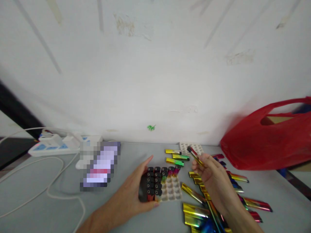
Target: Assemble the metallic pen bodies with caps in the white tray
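My left hand (128, 189) spans the left side of a white grid tray (173, 191), its fingers at the far edge and the thumb at the near one. Black-topped metallic lighters (150, 186) stand upright in the tray's left columns and along its far row; many cells at the right hold none. Pinched in my right hand (212, 176) is a shiny red and gold lighter (195, 156), tilted with its black end up and to the left. Below and around this hand lies a loose pile of metallic lighters (196, 212).
Several lighters (175, 160) lie behind the tray, near a second white grid tray (191, 147) by the wall. A red plastic bag (264, 139) sits at the right. Leftward are a phone (102, 165), a power strip (53, 145) and a loose white cable (50, 187).
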Demonstrator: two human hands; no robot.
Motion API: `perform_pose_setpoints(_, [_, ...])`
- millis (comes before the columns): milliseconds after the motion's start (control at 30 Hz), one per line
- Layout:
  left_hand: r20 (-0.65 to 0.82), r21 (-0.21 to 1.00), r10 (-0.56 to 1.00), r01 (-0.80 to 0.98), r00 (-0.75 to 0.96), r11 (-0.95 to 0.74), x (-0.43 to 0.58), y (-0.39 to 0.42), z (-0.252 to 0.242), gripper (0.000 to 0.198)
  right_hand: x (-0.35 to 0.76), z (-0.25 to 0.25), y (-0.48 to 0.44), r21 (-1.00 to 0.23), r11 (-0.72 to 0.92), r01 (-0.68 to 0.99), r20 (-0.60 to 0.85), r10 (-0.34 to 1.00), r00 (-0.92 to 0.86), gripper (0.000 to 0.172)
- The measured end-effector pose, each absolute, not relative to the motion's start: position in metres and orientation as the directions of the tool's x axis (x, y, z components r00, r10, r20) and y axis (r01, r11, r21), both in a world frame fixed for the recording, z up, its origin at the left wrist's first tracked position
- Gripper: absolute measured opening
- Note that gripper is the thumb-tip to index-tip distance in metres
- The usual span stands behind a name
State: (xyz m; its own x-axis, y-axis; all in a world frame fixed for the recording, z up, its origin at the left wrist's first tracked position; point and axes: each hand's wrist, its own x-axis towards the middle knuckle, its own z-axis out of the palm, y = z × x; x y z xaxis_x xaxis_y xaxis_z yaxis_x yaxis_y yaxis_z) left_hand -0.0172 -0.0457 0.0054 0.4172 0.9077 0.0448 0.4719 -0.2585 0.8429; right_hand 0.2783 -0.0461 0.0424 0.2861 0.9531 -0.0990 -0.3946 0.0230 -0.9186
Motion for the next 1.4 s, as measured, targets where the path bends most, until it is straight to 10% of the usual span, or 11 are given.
perform_pose_setpoints(567, [0.051,0.834,0.904,0.48,0.425,-0.273,-0.018,-0.044,0.002,0.122,0.265,0.055,-0.062,-0.758,-0.225,-0.613,-0.185,0.974,-0.128,0.016])
perform_pose_setpoints(967, [0.034,0.842,0.901,0.473,0.433,-0.26,-0.016,-0.044,0.006,0.119,0.25,0.048,-0.066,-0.919,-0.124,-0.375,-0.083,0.989,-0.123,0.055])
perform_pose_setpoints(1400, [0.05,0.84,0.903,0.47,0.428,-0.269,-0.017,-0.044,0.0,0.12,0.252,0.04,-0.064,-0.82,-0.209,-0.532,-0.19,0.978,-0.091,0.068])
